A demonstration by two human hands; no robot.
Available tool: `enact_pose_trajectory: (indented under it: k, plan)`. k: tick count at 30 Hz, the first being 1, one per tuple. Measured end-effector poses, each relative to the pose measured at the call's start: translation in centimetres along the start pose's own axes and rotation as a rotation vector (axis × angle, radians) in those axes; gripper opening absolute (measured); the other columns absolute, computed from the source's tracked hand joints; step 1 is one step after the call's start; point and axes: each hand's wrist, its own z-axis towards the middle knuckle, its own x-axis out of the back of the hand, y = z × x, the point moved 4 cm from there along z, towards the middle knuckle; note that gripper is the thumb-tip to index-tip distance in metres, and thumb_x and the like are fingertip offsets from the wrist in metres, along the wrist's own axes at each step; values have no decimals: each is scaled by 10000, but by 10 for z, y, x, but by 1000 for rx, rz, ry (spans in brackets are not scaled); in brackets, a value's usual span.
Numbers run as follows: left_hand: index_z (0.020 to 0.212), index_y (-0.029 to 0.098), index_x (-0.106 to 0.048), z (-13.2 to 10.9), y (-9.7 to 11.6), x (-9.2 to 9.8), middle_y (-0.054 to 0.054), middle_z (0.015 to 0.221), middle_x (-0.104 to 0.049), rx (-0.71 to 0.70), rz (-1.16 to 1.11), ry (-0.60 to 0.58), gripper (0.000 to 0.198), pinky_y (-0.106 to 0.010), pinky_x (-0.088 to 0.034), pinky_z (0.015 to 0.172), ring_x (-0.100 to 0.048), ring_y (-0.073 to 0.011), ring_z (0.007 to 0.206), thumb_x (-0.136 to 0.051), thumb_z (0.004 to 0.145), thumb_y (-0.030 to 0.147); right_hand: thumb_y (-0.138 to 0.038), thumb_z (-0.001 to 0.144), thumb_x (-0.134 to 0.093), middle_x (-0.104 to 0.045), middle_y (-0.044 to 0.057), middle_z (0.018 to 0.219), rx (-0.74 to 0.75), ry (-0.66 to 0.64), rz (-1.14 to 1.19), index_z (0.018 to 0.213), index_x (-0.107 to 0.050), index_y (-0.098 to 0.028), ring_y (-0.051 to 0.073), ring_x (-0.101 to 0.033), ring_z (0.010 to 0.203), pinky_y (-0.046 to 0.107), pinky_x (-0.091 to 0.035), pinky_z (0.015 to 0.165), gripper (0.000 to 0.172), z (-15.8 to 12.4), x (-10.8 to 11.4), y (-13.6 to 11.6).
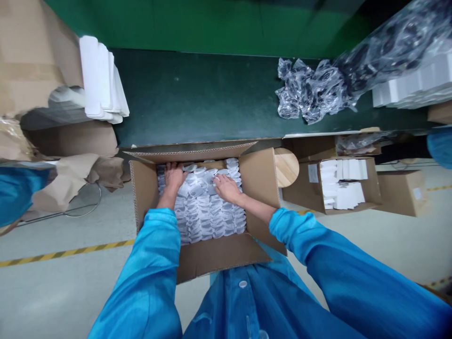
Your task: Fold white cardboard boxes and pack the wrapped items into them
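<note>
Dark green and bare in its middle, the bench (197,99) ran along the far side above a pale floor (88,292). Just before its near edge stood an open corrugated carton (222,254), flaps spread outward, filled with white packets in translucent wrapping (212,219). They sat in tight rows toward the near wall and lay less evenly toward the far one. Both hands were inside: the left hand (173,177) rested on packets by the far left corner, the right hand (228,188) on those right of the middle, fingers bent. Whether either gripped a packet, I could not tell.

Just right of the carton was a round wooden disc (287,168); beyond it, another open carton (303,195) held small white boxes (348,195). On the bench's right part lay dark items in clear plastic bags (307,92), near a row of white boxes (413,84). At left, white flat pieces (102,80) leaned in a stack beside a large cardboard box (31,52).
</note>
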Motion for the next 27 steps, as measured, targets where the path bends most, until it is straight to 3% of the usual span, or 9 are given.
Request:
enact_pose_trajectory:
  k: [3,7,13,15,18,22,27]
  plan:
    - [1230,201,-609,-2,3,5,-108,1373,-553,19,-23,10,347,-523,-438,1065,-522,-270,1266,-593,940,390,-382,964,-605,-581,109,1303,-78,-48,0,1295,-570,-168,252,-592,1159,467,-528,951,395,5,-7,8]
    - [1269,219,-590,-14,6,10,-109,1418,-515,49,-70,40,357,-530,-431,1075,-490,-281,1301,-586,946,371,-365,965,-608,-578,109,1312,-77,-75,1,1315,-558,-170,248,-600,1150,457,-542,937,403,-3,-16,7]
    - [1259,210,-594,-70,5,1,-108,1380,-537,-7,-213,-36,368,-513,-455,1044,-494,-286,1290,-617,925,363,-350,969,-605,-605,98,1267,2,-95,35,1226,-608,-164,229,-611,1124,434,-548,926,317,-25,-11,-3]
    - [1233,206,-612,-91,4,-3,-108,1364,-553,-31,-289,-70,371,-516,-437,1062,-494,-283,1289,-640,908,382,-367,975,-595,-619,94,1244,15,-98,50,1214,-615,-166,221,-620,1103,433,-547,927,313,-18,-2,-4]
    - [1206,203,-629,-116,2,-5,-101,1339,-579,-5,-432,-76,358,-533,-405,1095,-504,-273,1284,-645,905,397,-369,984,-579,-617,98,1254,-23,-74,60,1240,-605,-171,221,-621,1107,442,-539,944,325,16,14,-2]
    - [1169,187,-638,-147,1,-17,-93,1269,-620,203,-666,-13,319,-509,-454,1052,-569,-246,1201,-620,926,394,-361,978,-590,-584,107,1321,-53,-72,72,1291,-580,-177,238,-604,1152,466,-526,972,363,78,26,-1]
    - [1262,183,-579,-215,14,-62,-107,1280,-603,720,-974,131,373,-461,-536,947,-617,-227,1108,-568,960,402,-371,972,-600,-588,107,1314,-81,-164,63,1291,-579,-171,239,-610,1140,467,-531,962,378,117,13,-6]
